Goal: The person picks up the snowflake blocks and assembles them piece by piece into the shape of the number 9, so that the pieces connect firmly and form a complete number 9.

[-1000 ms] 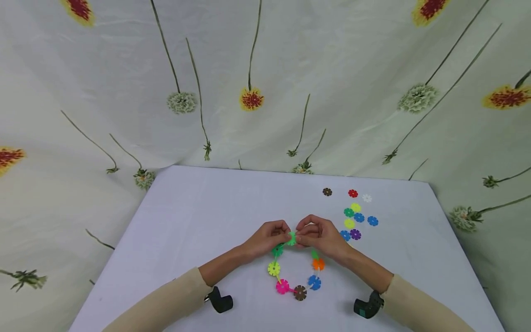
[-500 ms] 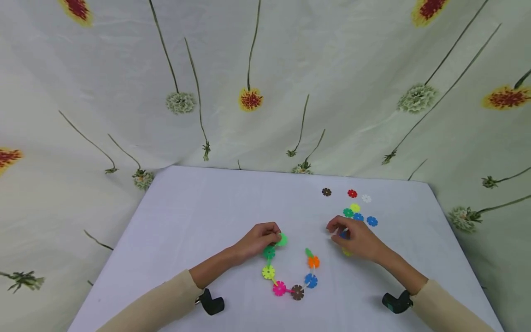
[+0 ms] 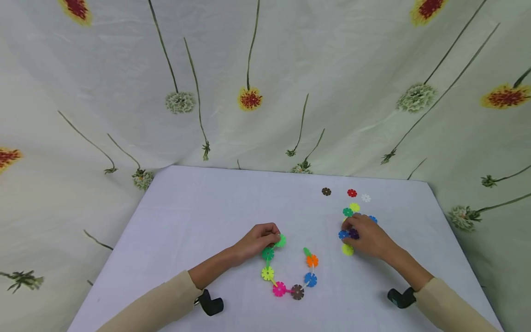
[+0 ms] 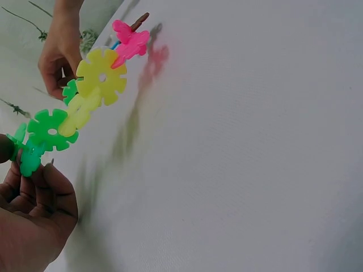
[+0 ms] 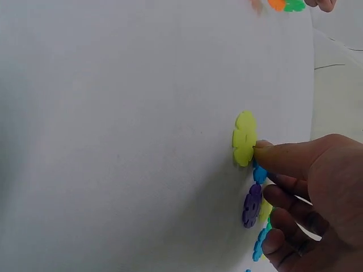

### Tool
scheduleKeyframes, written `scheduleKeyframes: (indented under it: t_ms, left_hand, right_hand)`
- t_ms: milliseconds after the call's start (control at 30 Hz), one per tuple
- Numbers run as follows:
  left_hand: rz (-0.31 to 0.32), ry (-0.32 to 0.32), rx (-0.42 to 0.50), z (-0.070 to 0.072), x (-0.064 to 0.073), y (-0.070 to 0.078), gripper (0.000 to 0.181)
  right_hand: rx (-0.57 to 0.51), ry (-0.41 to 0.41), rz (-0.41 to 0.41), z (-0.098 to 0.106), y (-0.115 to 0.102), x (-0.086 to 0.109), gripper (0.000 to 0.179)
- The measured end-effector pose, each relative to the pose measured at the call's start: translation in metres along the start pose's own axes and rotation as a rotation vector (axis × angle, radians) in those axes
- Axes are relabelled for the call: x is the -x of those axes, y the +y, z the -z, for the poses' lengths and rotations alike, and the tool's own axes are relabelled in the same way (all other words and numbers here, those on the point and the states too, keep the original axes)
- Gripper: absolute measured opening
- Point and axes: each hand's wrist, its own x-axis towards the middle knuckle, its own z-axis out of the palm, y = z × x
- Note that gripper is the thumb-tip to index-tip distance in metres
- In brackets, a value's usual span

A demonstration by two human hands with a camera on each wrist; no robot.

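Note:
A curved chain of notched plastic flower discs, with a pink disc [image 3: 279, 289] at its lower bend, lies open at the top in the head view. My left hand [image 3: 258, 242] pinches its light green end disc [image 3: 281, 240] between thumb and fingers. In the left wrist view the chain runs from the hand [image 4: 39, 209] through green and yellow discs [image 4: 102, 77]. Over the loose discs at right, my right hand [image 3: 367, 236] has thumb and fingers apart, partly covering a purple disc [image 3: 354, 234]. In the right wrist view the thumb is beside a yellow disc [image 5: 244, 139].
Loose discs lie farther back on the white table [image 3: 207, 198]: brown [image 3: 326, 191], red [image 3: 351, 192], white [image 3: 366, 198] and green [image 3: 347, 211]. A flower-printed cloth [image 3: 352, 69] hangs behind the table. A small black device [image 3: 401, 298] is on each wrist.
My right hand has left the chain's green end disc and moved right to the loose discs. The left hand still holds that disc and has shifted slightly left with the chain.

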Motion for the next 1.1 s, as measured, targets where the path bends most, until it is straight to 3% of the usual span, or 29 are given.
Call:
scheduleKeyframes:
  t_ms: [300, 533, 667, 1100]
  left_hand:
    - [0.0, 0.0, 0.003, -0.001, 0.0, 0.0, 0.021]
    - [-0.003, -0.003, -0.002, -0.001, 0.001, 0.003, 0.021]
    - [0.001, -0.003, -0.002, -0.001, 0.001, 0.004, 0.02]
    - [0.011, -0.014, -0.005, -0.003, 0.001, 0.005, 0.02]
  right_hand:
    - [-0.032, -0.007, -0.01, -0.003, 0.001, -0.003, 0.033]
    - [-0.058, 0.056, 0.142, -0.01, 0.006, -0.002, 0.016]
    - [-0.075, 0.065, 0.144, -0.01, 0.005, -0.002, 0.015]
    - [-0.315, 0.088, 0.17, -0.018, -0.024, -0.013, 0.021]
